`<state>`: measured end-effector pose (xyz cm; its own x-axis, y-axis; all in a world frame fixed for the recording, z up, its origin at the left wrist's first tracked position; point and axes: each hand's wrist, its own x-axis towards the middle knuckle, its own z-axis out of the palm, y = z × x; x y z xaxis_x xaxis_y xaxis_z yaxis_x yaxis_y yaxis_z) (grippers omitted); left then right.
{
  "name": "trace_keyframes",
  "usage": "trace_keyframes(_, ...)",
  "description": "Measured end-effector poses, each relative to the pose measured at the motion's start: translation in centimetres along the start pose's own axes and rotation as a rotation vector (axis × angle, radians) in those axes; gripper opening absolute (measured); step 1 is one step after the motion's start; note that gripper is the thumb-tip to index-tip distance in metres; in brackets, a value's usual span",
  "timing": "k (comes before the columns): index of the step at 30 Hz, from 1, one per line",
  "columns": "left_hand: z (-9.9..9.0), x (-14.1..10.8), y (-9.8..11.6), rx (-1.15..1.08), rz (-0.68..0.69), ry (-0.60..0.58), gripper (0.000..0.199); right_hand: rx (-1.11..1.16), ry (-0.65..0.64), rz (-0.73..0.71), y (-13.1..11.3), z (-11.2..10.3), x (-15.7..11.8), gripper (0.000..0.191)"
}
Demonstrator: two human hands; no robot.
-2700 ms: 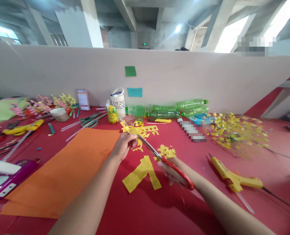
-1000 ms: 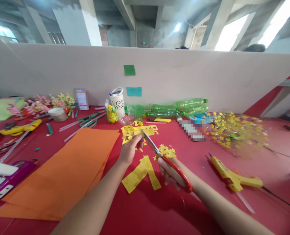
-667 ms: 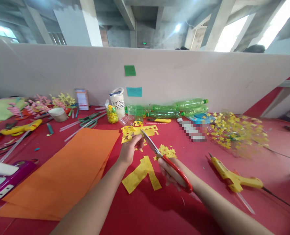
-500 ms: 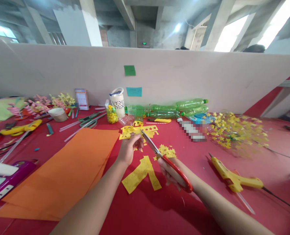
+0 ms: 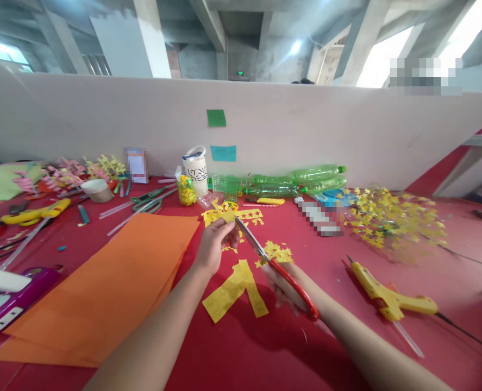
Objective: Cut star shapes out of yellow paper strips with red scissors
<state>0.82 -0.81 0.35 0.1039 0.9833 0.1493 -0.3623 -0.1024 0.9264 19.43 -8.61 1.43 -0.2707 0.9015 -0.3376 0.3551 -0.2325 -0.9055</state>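
Note:
My right hand (image 5: pixel 283 285) is closed around the red handles of a pair of scissors (image 5: pixel 261 251), whose blades point up and left. The blade tips reach a small piece of yellow paper (image 5: pixel 227 216) pinched between the thumb and fingers of my left hand (image 5: pixel 217 241). Cut yellow scraps (image 5: pixel 252 215) with star-shaped holes lie just beyond my left hand. A heap of small yellow stars (image 5: pixel 277 251) rests behind my right hand. Nearer to me, two yellow strips (image 5: pixel 235 289) lie on the red tabletop (image 5: pixel 224 353).
Orange sheets (image 5: pixel 114 288) cover the left side. A yellow glue gun (image 5: pixel 391 296) lies at the right, before a bunch of yellow star sprigs (image 5: pixel 391 220). Green bottles (image 5: pixel 277 184), a cutter knife (image 5: pixel 270 201) and a white cup (image 5: pixel 195 171) stand or lie along the partition.
The yellow paper in my left hand has shifted slightly at the scissor tips and looks smaller. Both hands stay almost in place.

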Motion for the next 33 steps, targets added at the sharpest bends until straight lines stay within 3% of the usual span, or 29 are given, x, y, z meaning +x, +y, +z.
trace_keyframes(10, -0.5, 0.4, 0.1, -0.035, 0.058, 0.066, 0.018, -0.021, -0.038, -0.005, 0.6, -0.2, 0.2, 0.051)
trace_keyframes(33, -0.7, 0.4, 0.1, 0.030, 0.060, 0.045, 0.018, -0.063, -0.049, -0.007, 0.4, -0.4, 0.1, 0.057)
